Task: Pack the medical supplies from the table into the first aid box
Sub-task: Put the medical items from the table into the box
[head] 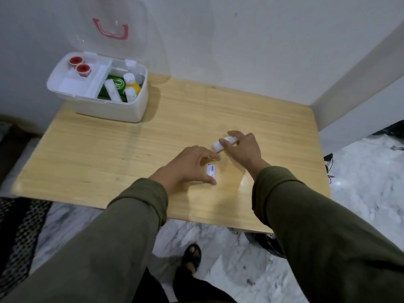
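Observation:
The white first aid box (105,109) stands open at the table's far left corner, its clear lid (113,29) with a red handle leaning up against the wall. Inside it lie two red-capped tubs (79,66), small bottles (131,84) and a green pack (113,84). Near the table's middle, my left hand (190,165) curls around a small white packet (211,171) lying on the wood. Just beyond it, the fingers of my right hand (242,147) close on a second white packet (225,142), also resting on the table.
The wooden table (109,154) sits in a corner against white walls. Marble-patterned floor shows beyond its near and right edges, with a dark mat (19,226) at the left and cables (328,162) at the right. A sandalled foot (192,255) stands below.

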`<act>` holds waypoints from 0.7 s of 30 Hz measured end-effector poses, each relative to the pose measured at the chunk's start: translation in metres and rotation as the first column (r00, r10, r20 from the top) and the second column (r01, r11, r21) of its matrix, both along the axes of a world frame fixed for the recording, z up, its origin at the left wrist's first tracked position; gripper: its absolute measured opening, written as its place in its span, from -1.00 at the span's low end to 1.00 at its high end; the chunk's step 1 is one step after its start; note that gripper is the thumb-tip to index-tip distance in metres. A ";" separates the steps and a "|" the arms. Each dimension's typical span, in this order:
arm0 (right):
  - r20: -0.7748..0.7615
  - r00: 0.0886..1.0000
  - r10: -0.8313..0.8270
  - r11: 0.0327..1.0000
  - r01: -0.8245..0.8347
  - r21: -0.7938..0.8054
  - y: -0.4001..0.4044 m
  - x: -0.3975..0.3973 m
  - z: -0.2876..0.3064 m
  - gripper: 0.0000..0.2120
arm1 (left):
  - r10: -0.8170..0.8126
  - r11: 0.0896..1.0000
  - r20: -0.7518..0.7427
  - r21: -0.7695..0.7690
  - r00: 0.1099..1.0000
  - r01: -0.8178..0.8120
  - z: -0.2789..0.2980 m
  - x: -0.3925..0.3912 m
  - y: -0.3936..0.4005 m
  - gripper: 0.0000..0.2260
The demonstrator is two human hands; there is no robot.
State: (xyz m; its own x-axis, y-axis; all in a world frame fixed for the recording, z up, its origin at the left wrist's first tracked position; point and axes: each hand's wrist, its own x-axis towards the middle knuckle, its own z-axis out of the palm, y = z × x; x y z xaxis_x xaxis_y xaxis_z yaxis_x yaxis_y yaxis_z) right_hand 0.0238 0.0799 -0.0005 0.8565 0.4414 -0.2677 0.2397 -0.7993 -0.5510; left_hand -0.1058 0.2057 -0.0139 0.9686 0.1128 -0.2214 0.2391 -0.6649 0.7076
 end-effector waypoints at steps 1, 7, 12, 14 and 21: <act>-0.009 1.000 -0.008 1.000 0.008 0.011 0.000 0.001 0.000 -0.52 | -0.007 1.000 0.002 0.007 1.000 0.007 0.000 0.000 0.000 -0.38; -0.032 0.999 -0.013 0.999 0.014 0.050 -0.001 0.006 -0.002 -0.60 | 0.049 0.999 0.042 -0.014 0.998 -0.049 -0.002 0.000 0.006 -0.58; -0.046 0.999 -0.017 0.997 0.020 0.073 -0.002 0.007 -0.005 -0.61 | 0.082 0.996 0.049 0.036 0.995 -0.084 -0.006 -0.004 0.005 -0.57; -0.048 0.999 -0.007 0.997 0.011 0.078 -0.003 0.007 -0.005 -0.61 | 0.088 0.995 0.056 0.043 0.995 -0.090 -0.007 -0.004 0.005 -0.58; -0.046 0.999 0.012 0.994 -0.007 0.109 0.005 0.003 0.015 -0.44 | 0.139 0.987 0.102 0.070 0.985 -0.147 0.010 -0.010 0.023 -0.48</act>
State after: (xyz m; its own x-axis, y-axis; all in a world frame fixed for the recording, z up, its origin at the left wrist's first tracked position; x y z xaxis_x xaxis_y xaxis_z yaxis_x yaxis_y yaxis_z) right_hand 0.0269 0.0851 0.0149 0.8395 0.4785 -0.2573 0.2192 -0.7316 -0.6455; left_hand -0.1161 0.2285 -0.0034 0.9577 0.2647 -0.1127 0.2686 -0.6825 0.6797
